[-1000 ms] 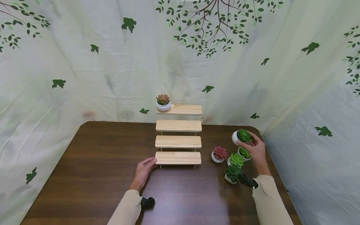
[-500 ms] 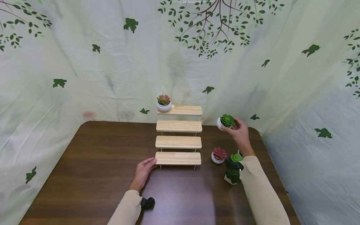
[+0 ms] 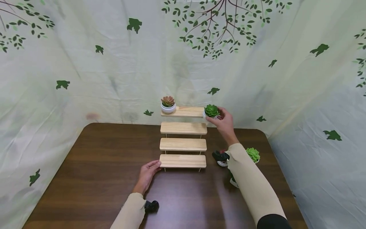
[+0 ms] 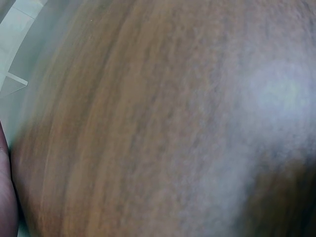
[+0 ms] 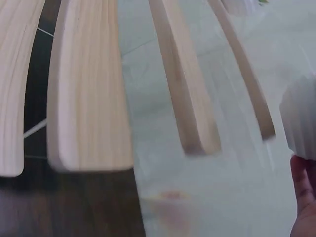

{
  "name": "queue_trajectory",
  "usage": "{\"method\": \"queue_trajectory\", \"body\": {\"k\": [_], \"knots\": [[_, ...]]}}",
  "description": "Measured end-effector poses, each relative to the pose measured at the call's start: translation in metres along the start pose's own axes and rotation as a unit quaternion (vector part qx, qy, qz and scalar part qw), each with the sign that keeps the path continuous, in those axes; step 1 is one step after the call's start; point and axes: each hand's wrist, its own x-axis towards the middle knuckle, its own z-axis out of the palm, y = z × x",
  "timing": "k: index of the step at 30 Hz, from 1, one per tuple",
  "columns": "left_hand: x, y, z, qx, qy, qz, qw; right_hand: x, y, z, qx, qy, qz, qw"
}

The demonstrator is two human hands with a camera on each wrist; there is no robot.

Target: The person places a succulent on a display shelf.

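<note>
In the head view my right hand (image 3: pixel 225 124) grips a green potted succulent (image 3: pixel 211 111) by its white pot, at the right end of the top shelf of a tiered wooden stand (image 3: pixel 183 128). In the right wrist view the pot (image 5: pixel 301 118) is seen from below, beside the shelf ends and apart from them; the fingers (image 5: pixel 301 182) are partly cut off. My left hand (image 3: pixel 147 175) holds the left end of the lowest shelf at its corner. A reddish-brown succulent (image 3: pixel 168 104) in a white pot stands on the top shelf's left end.
On the right of the brown table (image 3: pixel 108 165), a light green succulent (image 3: pixel 253 155) shows past my right sleeve. Other white pots (image 3: pixel 222 163) there are mostly hidden by the sleeve and a black wrist strap. A leaf-printed cloth (image 3: pixel 128 79) hangs behind the table.
My right hand has carried the green succulent leftward and up from the pot group to the top shelf's right end. My left hand has stayed at the lowest shelf.
</note>
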Motion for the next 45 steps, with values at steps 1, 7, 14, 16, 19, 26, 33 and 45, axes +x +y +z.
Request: {"method": "queue_trajectory", "body": {"k": [1, 7, 14, 16, 19, 26, 33, 45], "knots": [[0.0, 0.0, 0.0, 0.001, 0.0, 0.0, 1.0, 0.002, -0.001, 0.005, -0.001, -0.004, -0.001, 1.0], [-0.001, 0.001, 0.001, -0.002, 0.001, 0.001, 1.0, 0.015, -0.015, 0.034, 0.013, -0.034, 0.013, 0.9993], [0.0, 0.0, 0.0, 0.0, 0.003, -0.002, 1.0, 0.025, -0.026, 0.064, 0.006, -0.044, 0.034, 0.9984], [0.0, 0.0, 0.0, 0.002, 0.003, -0.002, 1.0, 0.029, -0.026, 0.072, 0.001, -0.041, 0.043, 0.9982], [0.0, -0.001, -0.001, 0.002, 0.002, 0.002, 1.0, 0.032, -0.026, 0.083, -0.008, -0.039, 0.054, 0.9977], [-0.002, -0.008, -0.007, -0.034, -0.056, 0.082, 0.9945, 0.032, -0.027, 0.1, -0.025, -0.039, 0.054, 0.9975], [0.001, -0.004, -0.005, -0.006, -0.023, 0.044, 0.9988, 0.033, -0.03, 0.103, -0.032, -0.036, 0.044, 0.9979], [-0.001, 0.001, 0.001, 0.007, 0.002, -0.001, 1.0, 0.015, -0.021, 0.074, 0.046, -0.044, 0.034, 0.9974]]}}
